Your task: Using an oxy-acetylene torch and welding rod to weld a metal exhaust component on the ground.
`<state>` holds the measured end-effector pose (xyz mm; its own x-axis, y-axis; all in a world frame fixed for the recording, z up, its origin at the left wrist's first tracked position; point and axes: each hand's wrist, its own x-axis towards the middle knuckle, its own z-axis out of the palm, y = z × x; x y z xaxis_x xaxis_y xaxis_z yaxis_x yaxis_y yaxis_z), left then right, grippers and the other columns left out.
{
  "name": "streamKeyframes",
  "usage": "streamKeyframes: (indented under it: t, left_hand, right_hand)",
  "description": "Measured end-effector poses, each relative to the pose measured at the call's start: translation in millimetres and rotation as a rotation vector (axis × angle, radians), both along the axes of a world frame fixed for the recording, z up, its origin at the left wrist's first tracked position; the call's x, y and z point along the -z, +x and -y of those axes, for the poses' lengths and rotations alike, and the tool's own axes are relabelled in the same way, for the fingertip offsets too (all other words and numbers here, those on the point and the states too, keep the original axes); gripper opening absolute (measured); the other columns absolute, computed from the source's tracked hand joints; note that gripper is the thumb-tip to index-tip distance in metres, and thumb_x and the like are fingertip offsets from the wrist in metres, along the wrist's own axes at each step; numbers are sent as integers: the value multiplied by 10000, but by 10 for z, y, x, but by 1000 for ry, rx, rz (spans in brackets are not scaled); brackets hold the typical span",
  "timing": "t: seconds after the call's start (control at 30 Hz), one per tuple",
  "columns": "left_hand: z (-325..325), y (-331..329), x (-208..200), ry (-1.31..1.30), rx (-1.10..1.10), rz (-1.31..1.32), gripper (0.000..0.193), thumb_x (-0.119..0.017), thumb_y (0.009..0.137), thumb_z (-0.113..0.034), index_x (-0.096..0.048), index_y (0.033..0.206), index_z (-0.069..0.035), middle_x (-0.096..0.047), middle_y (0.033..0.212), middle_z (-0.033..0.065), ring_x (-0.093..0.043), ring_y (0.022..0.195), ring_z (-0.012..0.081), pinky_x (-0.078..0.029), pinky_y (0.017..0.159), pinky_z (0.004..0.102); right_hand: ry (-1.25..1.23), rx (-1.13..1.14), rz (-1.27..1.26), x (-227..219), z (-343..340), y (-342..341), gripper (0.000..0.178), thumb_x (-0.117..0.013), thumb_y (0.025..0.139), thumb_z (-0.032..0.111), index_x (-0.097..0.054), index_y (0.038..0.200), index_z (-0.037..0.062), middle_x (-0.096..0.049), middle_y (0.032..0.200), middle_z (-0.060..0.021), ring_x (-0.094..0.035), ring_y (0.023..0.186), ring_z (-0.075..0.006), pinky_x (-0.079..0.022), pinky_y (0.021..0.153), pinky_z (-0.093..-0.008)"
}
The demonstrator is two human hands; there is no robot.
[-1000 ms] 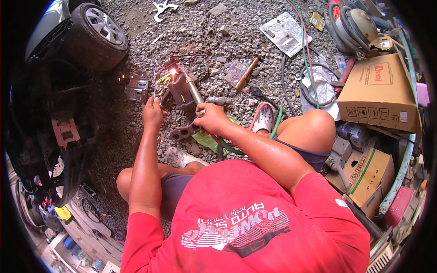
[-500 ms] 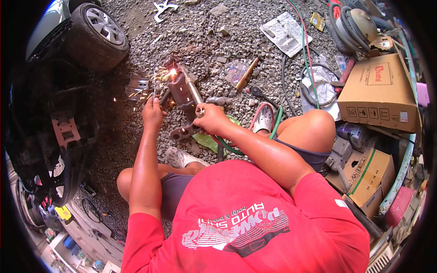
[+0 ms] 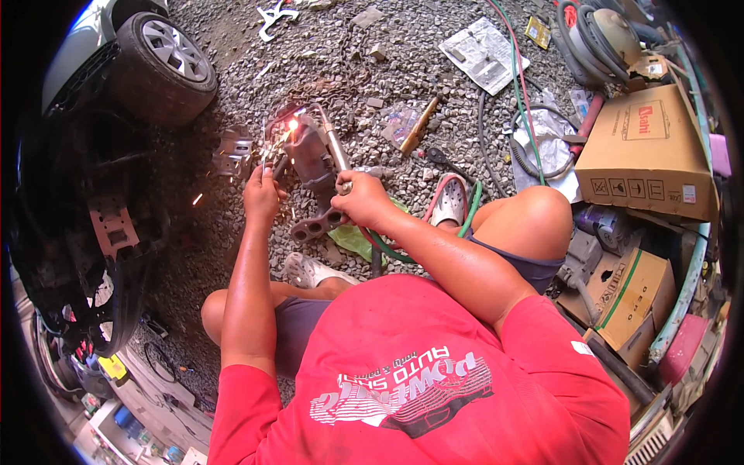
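My right hand point(image 3: 363, 198) is wrapped round a gas torch point(image 3: 334, 146), whose bent tip reaches the far end of a rusty exhaust manifold point(image 3: 312, 161). There, a bright glow point(image 3: 293, 125) throws sparks. Pinched in my left hand point(image 3: 262, 194) is a thin metal rod point(image 3: 265, 155), pointing away from me, with its far end close to the glow and partly lost among the sparks. The manifold stands tilted on the gravel between my hands, its flange with round holes point(image 3: 314, 226) toward me.
A car wheel point(image 3: 167, 66) and dark car underparts lie left. Red and green hoses point(image 3: 521, 93) run over the gravel. Near the glow lies a bent metal plate point(image 3: 232, 151). A wooden-handled tool point(image 3: 421, 124) rests farther right. Cardboard boxes point(image 3: 647, 167) crowd the right side.
The sparks have changed from a wide spray to a tighter cluster by the rod. Both hands keep their grips, with only a slight shift of the torch.
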<state>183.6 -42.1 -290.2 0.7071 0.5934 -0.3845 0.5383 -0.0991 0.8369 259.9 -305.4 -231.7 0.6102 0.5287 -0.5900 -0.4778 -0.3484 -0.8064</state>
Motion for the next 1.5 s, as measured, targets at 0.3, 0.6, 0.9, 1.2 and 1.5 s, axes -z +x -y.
streamKeyframes:
  t: [0.3,0.6,0.9,1.2,1.5]
  left_hand:
    - [42,94,11,44,-1,2,332,-536,1165,-250,-702,1333,-17,-595,792,9,-642,571,117,-554,532,304]
    - [107,219,-98,88,12,-61,341,-547,1166,-283,-707,1348,-44,-615,816,-1,-637,605,110,-557,583,302]
    - [131,332,-59,138,39,-49,316,-540,1169,-247,-710,1305,-19,-577,796,-11,-575,625,91,-570,575,294]
    - [63,250,-37,195,46,-89,329,-527,1158,-254,-714,1309,-30,-605,831,10,-645,597,119,-579,584,319]
    - [126,250,-108,139,20,-68,325,-529,1163,-250,-700,1325,-26,-561,780,-13,-612,583,101,-579,568,309]
  right_hand:
    - [13,7,-46,-53,55,68,220,-765,890,40,-672,1089,24,-751,832,-117,-756,622,-191,-588,529,-350]
    - [26,-25,-103,-65,73,99,315,-767,877,19,-717,1187,-2,-788,920,-184,-784,665,-232,-635,592,-381]
    - [73,18,-69,82,93,100,269,-758,875,18,-696,1136,2,-767,858,-155,-772,636,-230,-618,567,-373]
    - [54,-18,-111,-37,88,158,338,-783,871,28,-743,1207,17,-800,905,-191,-784,655,-270,-640,601,-410]
    - [52,-18,-81,57,53,138,319,-809,865,71,-757,1177,28,-805,888,-193,-787,668,-282,-635,635,-424]
